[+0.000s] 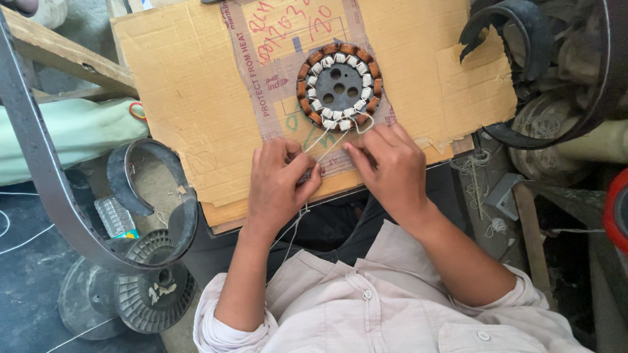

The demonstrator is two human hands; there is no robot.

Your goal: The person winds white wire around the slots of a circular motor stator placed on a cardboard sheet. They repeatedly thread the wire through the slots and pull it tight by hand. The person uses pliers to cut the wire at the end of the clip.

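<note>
A round motor stator (339,85) with copper windings and white insulation sleeves lies flat on a cardboard sheet (196,98). White thread (322,138) runs from its near edge toward me. My left hand (280,182) pinches the thread just below the stator, fingers closed. My right hand (388,163) also grips the thread with thumb and forefinger, close beside the left, a few centimetres from the stator's rim.
Black curved metal parts (154,196) and ribbed round covers (154,294) lie at the lower left beside a plastic bottle (114,217). More dark curved housings (523,39) stack at the upper right. A red object (616,209) shows at the right edge. A wooden plank (59,55) crosses the upper left.
</note>
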